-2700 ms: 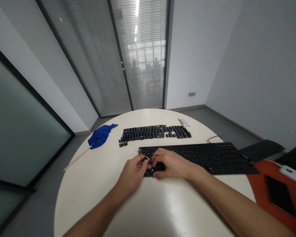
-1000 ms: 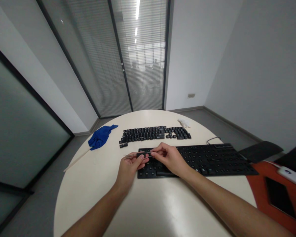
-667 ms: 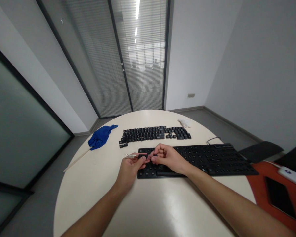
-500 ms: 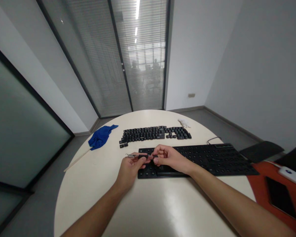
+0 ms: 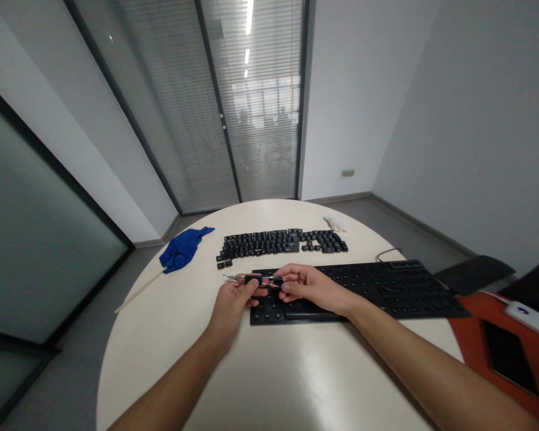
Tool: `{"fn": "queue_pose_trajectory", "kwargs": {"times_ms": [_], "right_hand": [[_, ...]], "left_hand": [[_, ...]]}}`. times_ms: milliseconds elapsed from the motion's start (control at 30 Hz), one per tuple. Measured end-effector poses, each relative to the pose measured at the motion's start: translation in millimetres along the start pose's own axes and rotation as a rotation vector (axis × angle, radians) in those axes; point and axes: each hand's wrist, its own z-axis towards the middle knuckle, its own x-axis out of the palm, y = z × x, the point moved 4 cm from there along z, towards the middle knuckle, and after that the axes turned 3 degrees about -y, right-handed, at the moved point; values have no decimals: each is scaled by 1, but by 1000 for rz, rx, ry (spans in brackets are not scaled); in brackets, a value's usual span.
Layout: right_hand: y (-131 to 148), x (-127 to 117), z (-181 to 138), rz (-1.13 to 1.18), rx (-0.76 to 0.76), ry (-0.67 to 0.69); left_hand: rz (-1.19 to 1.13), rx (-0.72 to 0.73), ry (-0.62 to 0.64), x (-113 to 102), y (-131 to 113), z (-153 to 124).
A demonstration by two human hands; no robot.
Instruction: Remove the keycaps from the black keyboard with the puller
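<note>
My left hand (image 5: pixel 233 302) is closed around the dark handle of a keycap puller (image 5: pixel 253 279), with thin metal wires sticking out on its left and right. Facing it, my right hand (image 5: pixel 303 287) pinches a small black keycap (image 5: pixel 278 281) at the right-hand wires. Whether the wires are hooked round this keycap is too small to tell. Both hands are held over the left end of a black keyboard (image 5: pixel 377 293), whose key caps are off. Part of that end is hidden by the hands.
Beyond the keyboard lie rows of loose black keycaps (image 5: pixel 260 243). A blue cloth (image 5: pixel 182 250) with a pale stick (image 5: pixel 139 291) is at the left, and a crumpled white piece (image 5: pixel 335 223) at the back right. A phone (image 5: pixel 509 356) rests on an orange surface at the right.
The keycap puller has turned in my left hand, so its handle looks broader and the wires by my right hand now show spread. Both hands have parted slightly.
</note>
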Motion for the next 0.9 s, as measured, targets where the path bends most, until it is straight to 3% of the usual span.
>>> {"fn": "queue_pose_trajectory", "kwargs": {"times_ms": [167, 367, 600, 900], "right_hand": [[3, 0, 1, -23, -110, -31], [2, 1, -1, 19, -99, -20], [-3, 4, -1, 65, -94, 41], [5, 10, -2, -82, -243, -42]], "left_hand": [[-159, -132, 27, 1, 3, -1], [-359, -302, 71, 7, 4, -5], [-404, -321, 147, 9, 7, -7], [-385, -378, 83, 10, 4, -12]]}}
